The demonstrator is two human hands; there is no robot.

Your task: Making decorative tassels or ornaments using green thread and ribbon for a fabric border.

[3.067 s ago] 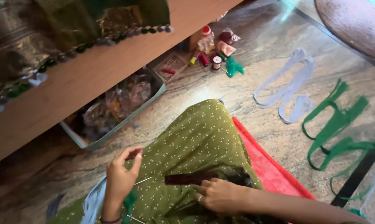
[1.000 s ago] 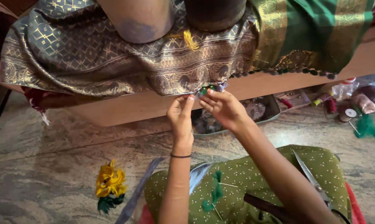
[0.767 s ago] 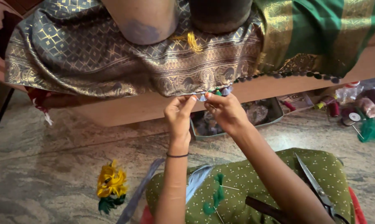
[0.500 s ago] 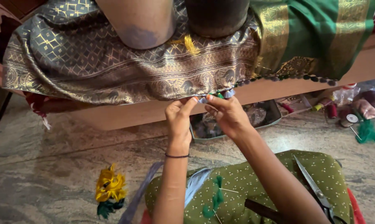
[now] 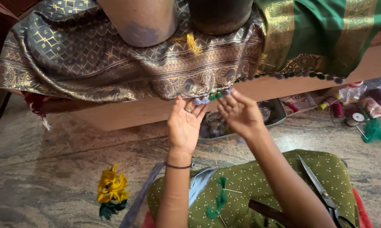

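A grey and gold brocade cloth point(image 5: 114, 63) hangs over the edge of a wooden bench point(image 5: 127, 114), joined on the right to a green and gold part point(image 5: 321, 29). Small green and grey tassels point(image 5: 207, 98) line its lower edge. My left hand point(image 5: 185, 124) is open, palm toward the cloth, fingertips just under the tassels. My right hand point(image 5: 239, 112) is beside it with its fingers spread, fingertips at the tassel row, gripping nothing that I can see. On my green dotted lap lie scissors point(image 5: 321, 190) and a green thread bundle point(image 5: 218, 198) with needles.
Two round vessels point(image 5: 140, 21) point(image 5: 220, 12) stand on the cloth. A yellow and green thread bundle point(image 5: 111, 188) lies on the stone floor at left. Thread spools and packets point(image 5: 350, 114) sit at right, and a shallow box point(image 5: 268, 116) under the bench.
Both hands were pinching the tassel edge together; now they have let go, the fingers spread and the left palm turned up. Three seconds ago the hands were down at my lap.
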